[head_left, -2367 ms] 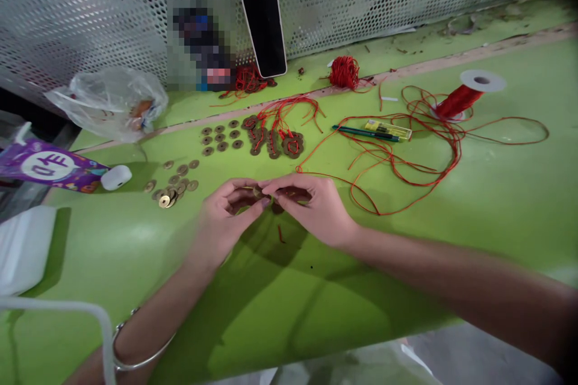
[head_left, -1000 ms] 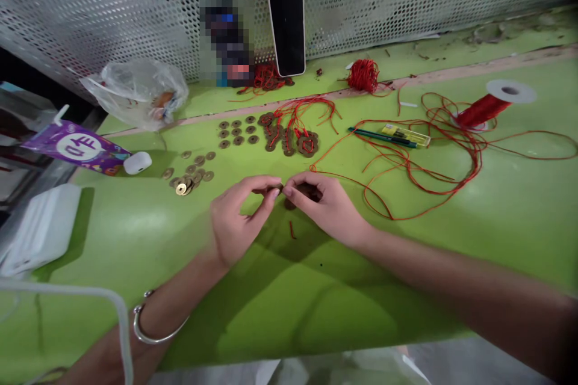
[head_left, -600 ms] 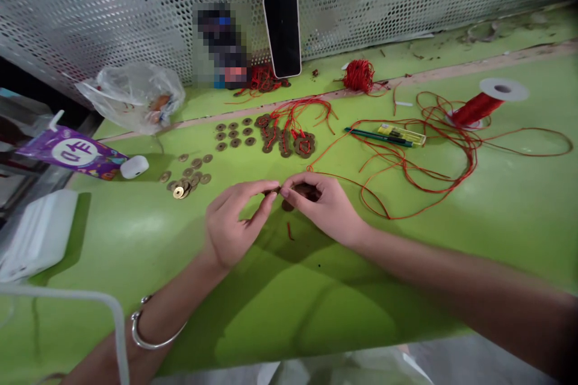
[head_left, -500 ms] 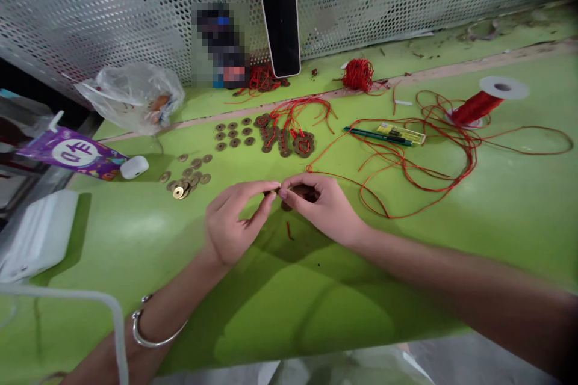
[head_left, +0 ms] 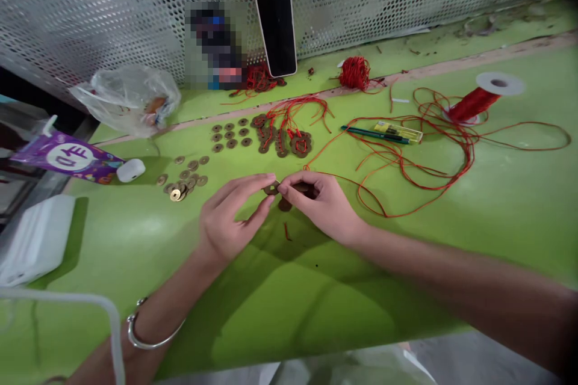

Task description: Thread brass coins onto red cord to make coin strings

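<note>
My left hand [head_left: 232,213] pinches the edge of a dark coin [head_left: 271,188] with a hole in it. The thumb and fingers of my right hand [head_left: 323,201] close on the same coin's right side, beside more coins partly hidden under the palm. One coin [head_left: 285,204] shows just below my right fingertips. A short piece of red cord [head_left: 286,231] lies on the green table under the hands. A long red cord [head_left: 424,186] loops over the table at the right, from a white-flanged spool [head_left: 476,105].
Loose coins [head_left: 185,180] lie left of my hands. Behind are rows of coins [head_left: 230,134], red-corded coin strings [head_left: 282,141], a green tool [head_left: 379,135], a yellow case [head_left: 400,132], a propped phone [head_left: 277,33], a red cord bundle [head_left: 354,73], a plastic bag [head_left: 130,96] and a purple packet [head_left: 72,156].
The coin between my fingertips has turned, so its face and hole now show. The fingers of my left hand have spread slightly. The whole view has shifted a little.
</note>
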Demonstrator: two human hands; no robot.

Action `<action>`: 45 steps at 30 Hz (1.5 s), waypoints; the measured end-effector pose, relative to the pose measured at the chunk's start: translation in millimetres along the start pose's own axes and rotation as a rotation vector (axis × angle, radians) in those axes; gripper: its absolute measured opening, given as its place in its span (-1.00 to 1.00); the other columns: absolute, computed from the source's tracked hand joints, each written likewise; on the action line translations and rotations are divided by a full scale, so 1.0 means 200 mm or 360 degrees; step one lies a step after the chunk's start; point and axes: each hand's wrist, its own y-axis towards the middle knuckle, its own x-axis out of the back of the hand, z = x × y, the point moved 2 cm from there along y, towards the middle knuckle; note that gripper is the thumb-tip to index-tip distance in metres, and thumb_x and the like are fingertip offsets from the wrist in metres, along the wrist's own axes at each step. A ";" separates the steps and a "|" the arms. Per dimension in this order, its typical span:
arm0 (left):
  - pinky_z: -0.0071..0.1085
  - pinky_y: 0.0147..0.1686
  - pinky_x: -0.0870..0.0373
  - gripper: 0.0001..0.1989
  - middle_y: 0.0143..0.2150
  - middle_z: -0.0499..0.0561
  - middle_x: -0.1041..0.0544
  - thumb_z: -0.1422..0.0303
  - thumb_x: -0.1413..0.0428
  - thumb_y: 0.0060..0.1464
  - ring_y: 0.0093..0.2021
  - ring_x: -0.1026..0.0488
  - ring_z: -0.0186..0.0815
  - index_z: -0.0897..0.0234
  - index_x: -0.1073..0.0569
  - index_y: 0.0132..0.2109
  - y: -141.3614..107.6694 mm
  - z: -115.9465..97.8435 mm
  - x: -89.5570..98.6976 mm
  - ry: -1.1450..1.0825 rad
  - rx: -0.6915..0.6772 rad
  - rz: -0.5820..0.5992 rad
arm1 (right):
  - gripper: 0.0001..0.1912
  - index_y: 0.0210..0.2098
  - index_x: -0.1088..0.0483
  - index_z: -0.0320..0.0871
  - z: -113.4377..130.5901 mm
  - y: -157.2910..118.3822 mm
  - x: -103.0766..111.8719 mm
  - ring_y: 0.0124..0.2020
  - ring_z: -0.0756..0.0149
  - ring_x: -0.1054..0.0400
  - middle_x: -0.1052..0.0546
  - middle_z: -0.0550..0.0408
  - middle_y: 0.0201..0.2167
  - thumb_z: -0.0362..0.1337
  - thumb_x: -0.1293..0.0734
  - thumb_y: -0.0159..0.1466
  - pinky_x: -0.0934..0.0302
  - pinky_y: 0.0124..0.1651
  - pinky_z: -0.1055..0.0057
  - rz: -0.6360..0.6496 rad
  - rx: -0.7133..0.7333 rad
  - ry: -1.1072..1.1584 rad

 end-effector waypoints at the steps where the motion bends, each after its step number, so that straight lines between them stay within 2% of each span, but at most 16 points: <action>1: -0.29 -0.13 -0.52 -0.72 -0.10 0.00 -0.59 0.48 -0.14 0.09 -0.16 -0.54 -0.27 0.17 -0.47 -0.03 0.00 0.00 0.00 0.0000 -0.0013 -0.0011 | -0.81 -0.37 -0.44 -0.21 0.00 0.00 0.00 -0.46 0.35 -0.39 -0.48 0.10 -0.53 -0.18 -0.35 0.16 -0.28 -0.36 0.42 0.0005 0.0004 -0.0003; 12: -0.39 -0.21 -0.49 -0.75 -0.18 0.02 -0.60 0.51 -0.19 0.05 -0.25 -0.53 -0.33 0.23 -0.47 -0.09 0.01 -0.01 0.01 0.0023 -0.0002 -0.0050 | -0.82 -0.38 -0.43 -0.21 0.00 0.00 0.00 -0.46 0.38 -0.36 -0.47 0.10 -0.50 -0.19 -0.34 0.18 -0.25 -0.38 0.44 0.0047 0.0040 -0.0007; 17: -0.38 -0.20 -0.49 -0.76 -0.19 0.02 -0.59 0.51 -0.19 0.05 -0.25 -0.53 -0.31 0.24 -0.48 -0.10 0.01 -0.01 0.01 0.0010 -0.0021 -0.0032 | -0.76 -0.34 -0.48 -0.19 0.00 0.00 0.00 -0.44 0.39 -0.36 -0.52 0.07 -0.42 -0.12 -0.34 0.18 -0.26 -0.35 0.43 0.0096 0.0062 0.0052; 21: -0.37 -0.18 -0.49 -0.76 -0.18 0.01 -0.59 0.48 -0.18 0.07 -0.24 -0.53 -0.32 0.23 -0.47 -0.08 0.00 0.01 0.00 0.0041 -0.0037 -0.0016 | -0.73 -0.36 -0.51 -0.20 0.01 0.01 0.00 -0.43 0.39 -0.38 -0.53 0.08 -0.45 -0.09 -0.34 0.18 -0.28 -0.33 0.44 0.0137 0.0043 0.0098; 26: -0.38 -0.21 -0.49 -0.76 -0.21 0.01 -0.58 0.49 -0.20 0.06 -0.27 -0.52 -0.33 0.25 -0.46 -0.08 -0.01 0.02 -0.01 0.0056 -0.0104 -0.0048 | -0.74 -0.38 -0.49 -0.23 0.02 0.02 0.00 -0.54 0.46 -0.34 -0.46 0.16 -0.55 -0.12 -0.36 0.16 -0.25 -0.44 0.51 0.0114 -0.0047 0.0096; 31: -0.40 -0.21 -0.48 -0.74 -0.21 0.02 -0.57 0.52 -0.21 0.05 -0.27 -0.51 -0.35 0.26 -0.45 -0.08 0.00 0.02 -0.01 0.0015 -0.0128 -0.0019 | -0.79 -0.37 -0.46 -0.24 0.02 0.02 0.00 -0.61 0.52 -0.27 -0.45 0.17 -0.56 -0.19 -0.37 0.16 -0.14 -0.54 0.56 0.0081 -0.0082 0.0070; 37: -0.43 -0.25 -0.48 -0.83 -0.27 -0.01 -0.56 0.43 -0.20 0.07 -0.30 -0.50 -0.36 0.27 -0.45 -0.15 0.01 0.02 0.00 0.0076 -0.0010 0.0077 | -0.79 -0.28 -0.46 -0.26 0.02 0.01 0.01 -0.59 0.51 -0.28 -0.44 0.16 -0.53 -0.27 -0.23 0.27 -0.11 -0.53 0.54 -0.0008 -0.0061 -0.0080; 39: -0.43 -0.26 -0.47 -0.85 -0.29 -0.03 -0.56 0.41 -0.20 0.08 -0.32 -0.50 -0.37 0.26 -0.45 -0.17 0.01 0.02 0.01 0.0100 0.0025 0.0105 | -0.77 -0.21 -0.45 -0.24 0.02 0.01 0.01 -0.54 0.48 -0.32 -0.45 0.14 -0.49 -0.28 -0.20 0.29 -0.15 -0.48 0.52 -0.0026 -0.0008 -0.0165; 41: -0.42 -0.27 -0.47 -0.84 -0.29 -0.03 -0.57 0.39 -0.21 0.07 -0.32 -0.50 -0.36 0.25 -0.46 -0.17 0.02 0.03 0.03 0.0144 0.0026 0.0062 | -0.79 -0.20 -0.46 -0.22 0.03 0.02 0.02 -0.50 0.46 -0.33 -0.46 0.12 -0.45 -0.33 -0.22 0.26 -0.19 -0.40 0.49 0.0028 0.0135 -0.0404; 45: -0.41 -0.29 -0.47 -0.80 -0.30 -0.04 -0.56 0.42 -0.23 0.04 -0.35 -0.49 -0.36 0.23 -0.46 -0.15 0.03 0.03 0.07 0.0189 0.0018 -0.0087 | -0.79 -0.18 -0.48 -0.22 0.05 0.02 0.04 -0.42 0.41 -0.32 -0.46 0.04 -0.30 -0.38 -0.31 0.19 -0.18 -0.30 0.44 0.0418 0.0474 -0.1231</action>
